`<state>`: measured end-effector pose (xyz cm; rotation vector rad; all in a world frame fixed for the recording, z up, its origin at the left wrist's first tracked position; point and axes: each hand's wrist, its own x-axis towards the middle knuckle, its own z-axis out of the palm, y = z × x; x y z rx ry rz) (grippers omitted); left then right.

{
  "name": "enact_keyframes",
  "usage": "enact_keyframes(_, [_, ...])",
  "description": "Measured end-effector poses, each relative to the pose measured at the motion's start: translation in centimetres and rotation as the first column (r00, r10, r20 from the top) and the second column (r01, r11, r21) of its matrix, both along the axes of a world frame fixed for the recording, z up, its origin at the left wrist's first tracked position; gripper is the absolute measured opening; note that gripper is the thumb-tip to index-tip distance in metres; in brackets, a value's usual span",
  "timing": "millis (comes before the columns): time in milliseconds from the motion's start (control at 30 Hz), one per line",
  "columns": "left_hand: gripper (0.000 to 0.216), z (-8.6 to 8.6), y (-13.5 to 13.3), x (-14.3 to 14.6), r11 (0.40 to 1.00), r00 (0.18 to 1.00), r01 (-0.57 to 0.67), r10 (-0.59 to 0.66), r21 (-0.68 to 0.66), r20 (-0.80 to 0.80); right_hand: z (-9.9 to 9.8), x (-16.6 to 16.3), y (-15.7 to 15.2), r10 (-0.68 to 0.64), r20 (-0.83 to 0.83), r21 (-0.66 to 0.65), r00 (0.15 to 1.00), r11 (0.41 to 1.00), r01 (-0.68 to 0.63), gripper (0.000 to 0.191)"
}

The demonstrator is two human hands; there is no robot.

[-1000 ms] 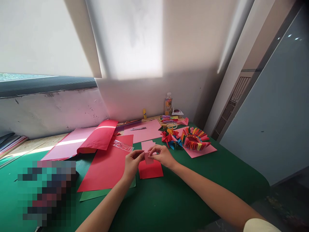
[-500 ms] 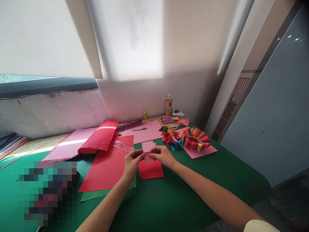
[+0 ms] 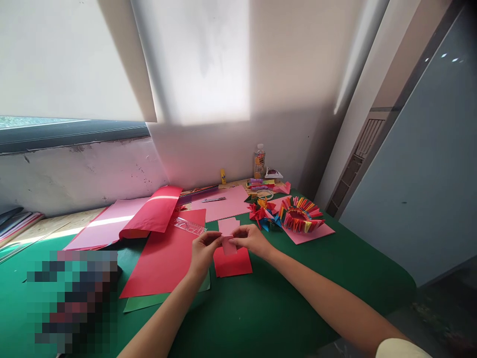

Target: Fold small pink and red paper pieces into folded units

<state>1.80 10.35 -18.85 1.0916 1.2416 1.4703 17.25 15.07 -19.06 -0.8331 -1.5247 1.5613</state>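
Between my two hands is a small piece of pink paper [image 3: 229, 245], pinched at its upper edge. My left hand [image 3: 204, 250] grips its left side with thumb and fingers, and my right hand [image 3: 252, 240] grips the right side. Just below lie red paper squares [image 3: 233, 263] on the green tabletop, partly covered by the held piece. Behind my fingertips sits more pink paper [image 3: 228, 225]. A large red sheet [image 3: 164, 263] lies left of my left hand, with a clear plastic ruler [image 3: 189, 226] across its upper part.
To the right, a ring of folded coloured paper [image 3: 301, 215] rests on a pink sheet [image 3: 311, 236], beside folded paper stars [image 3: 264, 211]. A bottle [image 3: 260, 161] and a glue stick [image 3: 222, 176] stand by the wall. A blurred-out object [image 3: 76, 298] is at the left.
The view has shifted very slightly. Both hands keep the pink paper in nearly the same place, its lower part tilted a little differently.
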Motion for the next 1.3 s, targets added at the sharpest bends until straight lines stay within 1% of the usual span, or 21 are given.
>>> enact_keyframes(67, [0.023, -0.2, 0.1, -0.1, 1.0, 1.0, 0.006, -0.005, 0.012, -0.026, 0.1, 0.0, 0.0, 0.027, 0.018, 0.014, 0.999, 1.0, -0.028, 0.028])
enact_keyframes(267, [0.018, -0.5, 0.2, -0.1, 0.997, 0.994, 0.022, -0.015, 0.071, -0.105, -0.1, 0.0, 0.0, 0.057, 0.054, 0.129, 0.997, 0.99, -0.064, 0.028])
enact_keyframes(467, [0.017, 0.3, -0.4, 0.4, 0.996, 0.981, 0.025, -0.008, 0.082, -0.194, -0.3, 0.0, 0.1, 0.012, 0.098, 0.271, 0.995, 0.962, -0.039, 0.021])
enact_keyframes(567, [0.017, 0.5, -0.6, 0.6, 0.995, 0.977, 0.033, -0.013, 0.091, -0.214, -0.2, 0.0, -0.1, 0.003, 0.126, 0.298, 0.992, 0.954, -0.04, 0.021])
enact_keyframes(733, [0.011, 0.2, -0.5, 0.6, 0.992, 0.969, 0.046, -0.017, 0.114, -0.245, -0.1, 0.1, -0.3, -0.012, 0.178, 0.346, 0.984, 0.937, -0.051, 0.02])
enact_keyframes(833, [0.012, -0.1, -0.4, 0.6, 0.992, 0.974, 0.041, -0.013, 0.117, -0.228, 0.0, 0.1, -0.5, -0.037, 0.202, 0.395, 0.979, 0.917, -0.047, 0.016])
enact_keyframes(933, [0.013, -0.1, -0.3, 0.5, 0.992, 0.979, 0.051, -0.027, 0.114, -0.2, 0.1, 0.1, -0.7, -0.048, 0.204, 0.408, 0.978, 0.912, -0.04, 0.015])
enact_keyframes(1067, [0.015, 0.1, -0.2, 0.3, 0.991, 0.983, 0.061, -0.039, 0.116, -0.181, 0.3, -0.1, -0.8, -0.051, 0.186, 0.391, 0.981, 0.92, -0.026, 0.015])
enact_keyframes(1200, [0.018, 0.2, -0.2, 0.1, 0.993, 0.988, 0.082, -0.07, 0.082, -0.14, 0.2, -0.1, -0.7, -0.043, 0.19, 0.368, 0.981, 0.929, -0.031, 0.017])
enact_keyframes(1300, [0.018, 0.2, -0.2, 0.1, 0.993, 0.987, 0.095, -0.084, 0.071, -0.139, 0.2, 0.0, -0.5, -0.036, 0.2, 0.367, 0.979, 0.929, -0.041, 0.017])
